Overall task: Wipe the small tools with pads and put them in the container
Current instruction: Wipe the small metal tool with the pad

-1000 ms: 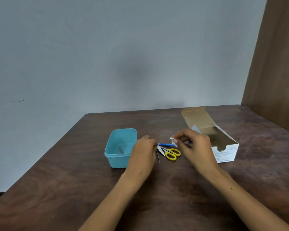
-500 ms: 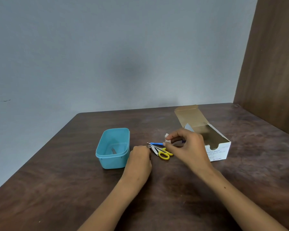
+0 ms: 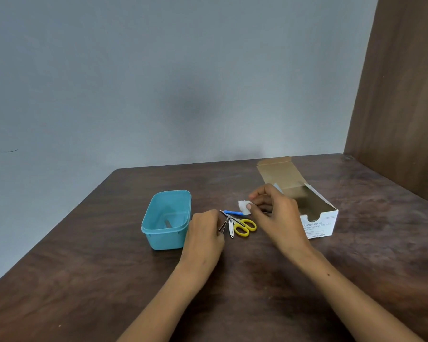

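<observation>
Fingers (image 3: 214, 222) of left hand (image 3: 204, 235) curled, seemingly touching tweezers (image 3: 224, 224) lying just right, long axis running away; right hand (image 3: 274, 213) pinching pad (image 3: 244, 206) above.

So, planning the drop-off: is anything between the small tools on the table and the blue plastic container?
Only the left hand sits between the metal tools and the blue plastic container, whose top is open; no other object blocks that path.

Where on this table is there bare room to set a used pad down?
Bare wood lies left of the blue container, behind it toward the wall, and right of the swab box. It is crowded between container and box: scissors, clippers and both hands.
</observation>
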Available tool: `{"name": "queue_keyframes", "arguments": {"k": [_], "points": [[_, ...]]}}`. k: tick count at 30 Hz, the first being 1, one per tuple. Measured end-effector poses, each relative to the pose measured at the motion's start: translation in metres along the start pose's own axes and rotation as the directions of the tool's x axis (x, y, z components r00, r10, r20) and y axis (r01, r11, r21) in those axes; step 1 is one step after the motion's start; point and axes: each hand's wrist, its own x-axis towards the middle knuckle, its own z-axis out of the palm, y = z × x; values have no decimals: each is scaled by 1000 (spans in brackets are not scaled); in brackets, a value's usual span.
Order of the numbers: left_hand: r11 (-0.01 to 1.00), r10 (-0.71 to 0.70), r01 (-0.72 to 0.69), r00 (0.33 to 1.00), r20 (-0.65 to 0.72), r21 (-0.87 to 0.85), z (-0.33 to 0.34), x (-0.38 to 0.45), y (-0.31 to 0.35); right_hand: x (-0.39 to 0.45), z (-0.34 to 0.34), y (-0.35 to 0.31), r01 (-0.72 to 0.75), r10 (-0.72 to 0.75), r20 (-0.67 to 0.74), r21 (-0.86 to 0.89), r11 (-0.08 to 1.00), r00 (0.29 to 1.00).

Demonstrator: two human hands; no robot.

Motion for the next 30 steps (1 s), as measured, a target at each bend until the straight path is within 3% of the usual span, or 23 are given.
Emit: {"name": "queue_keyframes", "arguments": {"k": [4,7,12,22,30], "points": [[993,15,-25,995,-94,-113,-5,-1,1,1,0,1,22,-23,-12,-37,999,1000],[958,-50,15,992,-115,-287,-7,-1,5,1,-1,2,20,-20,3,-50,999,1000],[844,-138,57,984,-114,-533,-7,-4,14,1,-3,0,-65,62,32,110,992,998],[755,-154,14,975,-157,-656,-8,-7,21,-2,0,2,-208,166,146,353,912,975],[762,-107,-68,967,-229,-644,-7,-13,23,-5,1,0,-228,231,25,300,926,973]]}}
